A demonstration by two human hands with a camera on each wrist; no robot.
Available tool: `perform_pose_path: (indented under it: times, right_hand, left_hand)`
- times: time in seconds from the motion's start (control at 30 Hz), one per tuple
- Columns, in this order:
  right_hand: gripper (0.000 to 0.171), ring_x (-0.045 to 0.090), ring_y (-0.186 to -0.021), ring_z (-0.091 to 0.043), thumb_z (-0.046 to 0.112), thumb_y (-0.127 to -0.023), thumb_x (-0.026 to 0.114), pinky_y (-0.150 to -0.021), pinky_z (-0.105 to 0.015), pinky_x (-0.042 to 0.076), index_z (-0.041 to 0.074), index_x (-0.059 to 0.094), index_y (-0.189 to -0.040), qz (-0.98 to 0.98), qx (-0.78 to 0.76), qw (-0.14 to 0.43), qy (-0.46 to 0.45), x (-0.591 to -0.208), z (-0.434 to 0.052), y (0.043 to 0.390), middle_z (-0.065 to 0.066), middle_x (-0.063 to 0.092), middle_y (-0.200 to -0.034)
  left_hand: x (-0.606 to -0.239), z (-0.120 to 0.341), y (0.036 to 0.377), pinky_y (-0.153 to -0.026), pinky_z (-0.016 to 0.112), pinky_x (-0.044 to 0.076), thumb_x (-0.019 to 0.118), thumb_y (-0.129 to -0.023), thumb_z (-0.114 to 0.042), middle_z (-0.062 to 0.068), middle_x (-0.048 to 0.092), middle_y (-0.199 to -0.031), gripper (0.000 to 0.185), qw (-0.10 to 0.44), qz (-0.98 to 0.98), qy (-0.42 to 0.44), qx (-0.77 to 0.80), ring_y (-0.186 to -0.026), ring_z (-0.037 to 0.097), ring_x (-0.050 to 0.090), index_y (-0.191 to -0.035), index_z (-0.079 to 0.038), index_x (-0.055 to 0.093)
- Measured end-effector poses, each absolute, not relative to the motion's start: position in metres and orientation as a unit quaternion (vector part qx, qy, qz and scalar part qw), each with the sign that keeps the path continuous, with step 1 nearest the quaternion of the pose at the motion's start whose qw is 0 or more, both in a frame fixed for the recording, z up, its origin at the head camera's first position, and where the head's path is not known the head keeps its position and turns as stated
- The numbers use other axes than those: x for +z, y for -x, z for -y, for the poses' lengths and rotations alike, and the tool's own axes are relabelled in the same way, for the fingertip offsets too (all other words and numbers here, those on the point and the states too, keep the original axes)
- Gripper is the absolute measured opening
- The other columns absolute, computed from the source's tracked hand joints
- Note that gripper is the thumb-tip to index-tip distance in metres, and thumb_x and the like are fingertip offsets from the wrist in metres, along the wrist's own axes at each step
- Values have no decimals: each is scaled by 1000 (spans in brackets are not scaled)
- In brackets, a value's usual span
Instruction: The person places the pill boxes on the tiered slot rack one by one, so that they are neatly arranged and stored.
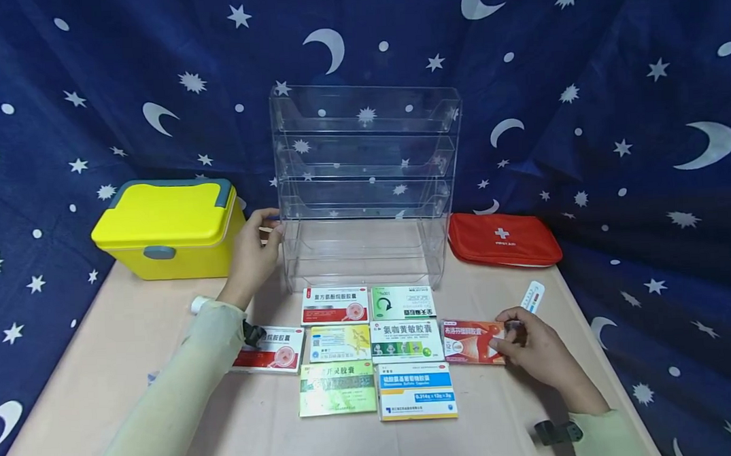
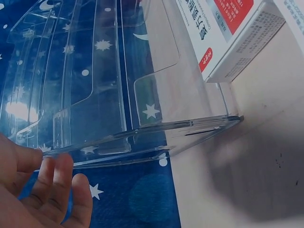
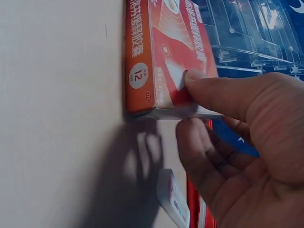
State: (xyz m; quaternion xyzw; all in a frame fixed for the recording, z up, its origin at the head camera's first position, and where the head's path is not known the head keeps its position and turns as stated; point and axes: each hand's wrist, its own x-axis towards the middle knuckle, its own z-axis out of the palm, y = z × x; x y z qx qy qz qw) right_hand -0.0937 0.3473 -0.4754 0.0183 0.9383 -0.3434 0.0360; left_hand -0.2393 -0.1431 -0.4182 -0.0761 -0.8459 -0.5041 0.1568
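Clear tiered rack [image 1: 368, 187], left hand [image 1: 255, 256] apparently pinching edge; ibuprofen capsule box [image 1: 466, 341], right hand [image 1: 535, 348] pinching end only, risking slippage.

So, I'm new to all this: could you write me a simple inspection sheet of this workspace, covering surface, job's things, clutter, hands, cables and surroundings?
Surface: pale table, with boxes laid out in front of the rack.
Job's things: clear rack, upright, no boxes seen in its shelves; red box at the right end of the middle row; seven other boxes lying flat.
Clutter: yellow case, lid shut, left of the rack; red pouch and white stick to the right.
Left hand: holds the rack's side edge.
Right hand: grips the red box, thumb on its face.
Cables: nothing seen.
Surroundings: dark blue cloth with moons and stars.
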Motion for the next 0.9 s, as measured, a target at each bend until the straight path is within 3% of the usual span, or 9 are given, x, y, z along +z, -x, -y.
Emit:
perform_pose_path:
  times: [0.3, 0.43, 0.63, 0.8, 0.9]
  right_hand:
    - [44, 58, -80, -23, 2, -79, 86, -61, -23, 51, 9, 61, -114, -946, -317, -62, -5, -477, -347, 93, -3, 61, -83]
    - [40, 58, -78, -23, 1, -79, 86, -58, -22, 51, 9, 62, -110, -944, -317, -88, -18, -477, -348, 92, -6, 62, -84]
    - [38, 60, -84, -20, 0, -79, 86, -67, -12, 50, 9, 61, -107, -940, -323, -105, -1, -483, -352, 91, -5, 64, -95]
    - [43, 60, -89, -12, -10, -77, 84, -71, -13, 52, 8, 61, -108, -929, -354, -105, 37, -487, -354, 86, -8, 63, -110]
    - [43, 60, -91, -8, -11, -77, 83, -73, -13, 53, 7, 62, -111, -925, -365, -100, 41, -489, -354, 82, -9, 65, -111]
  left_hand:
    - [-418, 143, 239, -83, 43, 53, 57, -104, -6, 15, 63, -108, 31, 159, 850, 70, -498, -89, 29, 64, -135, -2, 56]
    - [-418, 144, 239, -82, 43, 53, 57, -104, -7, 15, 63, -109, 32, 158, 852, 69, -494, -90, 29, 63, -135, -3, 55]
    - [-418, 144, 239, -82, 43, 53, 56, -104, -6, 15, 63, -108, 31, 157, 852, 68, -495, -90, 30, 63, -135, -3, 55]
    - [-418, 144, 240, -82, 43, 53, 56, -104, -7, 15, 63, -108, 31, 155, 852, 69, -495, -89, 30, 63, -135, -3, 55]
    - [-418, 144, 240, -82, 43, 53, 56, -104, -7, 15, 62, -108, 32, 153, 852, 68, -496, -89, 30, 63, -136, -2, 55]
